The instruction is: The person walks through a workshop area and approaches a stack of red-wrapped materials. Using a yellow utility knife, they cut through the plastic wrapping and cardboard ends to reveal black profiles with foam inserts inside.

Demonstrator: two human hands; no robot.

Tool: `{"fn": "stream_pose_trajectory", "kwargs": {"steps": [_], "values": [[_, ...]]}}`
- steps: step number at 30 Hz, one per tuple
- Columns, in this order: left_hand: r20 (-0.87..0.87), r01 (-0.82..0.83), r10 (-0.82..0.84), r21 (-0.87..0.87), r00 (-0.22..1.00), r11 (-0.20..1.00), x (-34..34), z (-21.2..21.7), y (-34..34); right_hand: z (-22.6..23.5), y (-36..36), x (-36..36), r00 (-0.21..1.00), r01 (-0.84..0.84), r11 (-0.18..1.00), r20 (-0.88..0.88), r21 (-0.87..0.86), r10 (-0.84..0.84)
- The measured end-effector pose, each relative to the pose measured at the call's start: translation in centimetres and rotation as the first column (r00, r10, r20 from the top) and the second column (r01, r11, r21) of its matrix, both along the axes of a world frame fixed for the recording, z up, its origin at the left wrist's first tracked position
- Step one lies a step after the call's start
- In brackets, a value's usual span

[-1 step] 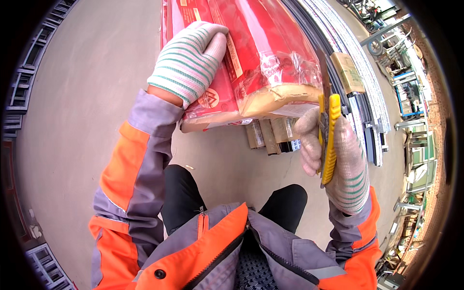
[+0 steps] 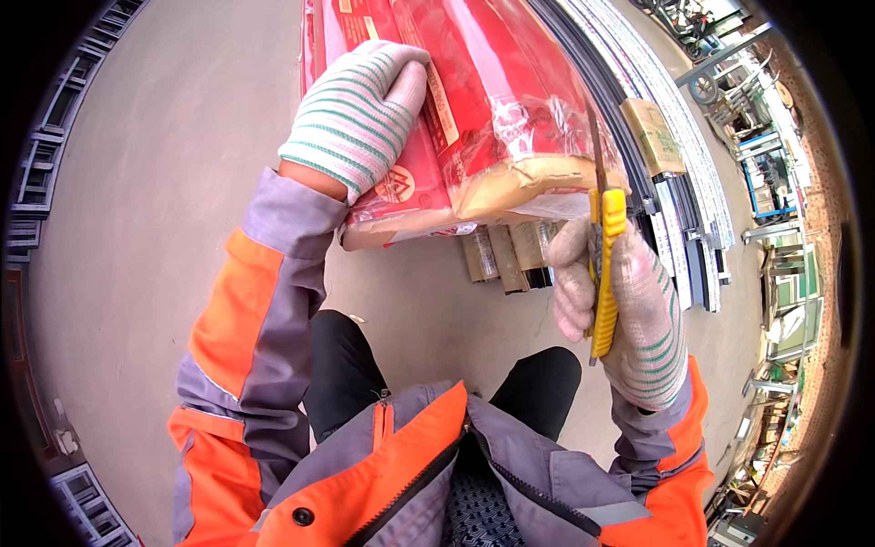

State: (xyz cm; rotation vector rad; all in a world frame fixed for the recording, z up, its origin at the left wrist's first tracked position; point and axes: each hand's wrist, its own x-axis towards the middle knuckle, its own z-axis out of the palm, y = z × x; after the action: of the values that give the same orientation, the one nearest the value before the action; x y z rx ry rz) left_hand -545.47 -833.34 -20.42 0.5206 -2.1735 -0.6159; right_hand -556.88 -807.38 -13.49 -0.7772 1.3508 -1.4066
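Observation:
A long red package, wrapped in shiny film with clear tape near its end, lies before me with its pale end face toward my knees. My left hand, in a white glove with green stripes, is closed on the red wrapping left of the middle; its fingertips are tucked out of sight. In my right hand, gloved alike, is a yellow utility knife. Its long blade is extended and points away from me, at the package's right end corner. Whether the blade touches the wrapping I cannot tell.
Beneath the package, ends of brown-wrapped bars stick out. Long dark and white profiles lie stacked along its right, with a brown paper wrap on them. Metal racks line the far right, and grey frames the left.
My right hand has shifted slightly left with the utility knife, and the blade has swung a little more upright. My left hand has stayed in place on the package.

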Motion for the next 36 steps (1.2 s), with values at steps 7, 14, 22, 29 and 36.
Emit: {"fn": "stream_pose_trajectory", "kwargs": {"steps": [7,14,22,29,36], "values": [[-0.029,-0.193,0.193,-0.294,0.981,0.936,-0.3,-1.9,-1.1,-0.7,-3.1,7.8,0.896,0.200,0.960,0.361,0.194,-0.260],[0.044,-0.181,0.195,-0.214,0.980,0.960,-0.4,-1.8,-1.5,-1.5,-6.1,8.4,0.775,0.132,0.991,0.622,0.013,-0.112],[0.088,-0.172,0.192,-0.193,0.977,0.966,-0.3,-2.1,-1.8,-4.1,-9.3,9.6,0.625,0.349,0.934,0.763,-0.080,-0.168],[0.133,-0.166,0.192,-0.190,0.972,0.968,-0.2,-2.0,-2.0,-4.6,-9.2,9.6,0.613,0.362,0.925,0.777,-0.116,-0.142],[0.134,-0.143,0.171,-0.199,0.976,0.970,-0.2,-2.4,-2.5,-4.3,-9.7,10.3,0.625,0.409,0.906,0.757,-0.108,-0.192]]}}
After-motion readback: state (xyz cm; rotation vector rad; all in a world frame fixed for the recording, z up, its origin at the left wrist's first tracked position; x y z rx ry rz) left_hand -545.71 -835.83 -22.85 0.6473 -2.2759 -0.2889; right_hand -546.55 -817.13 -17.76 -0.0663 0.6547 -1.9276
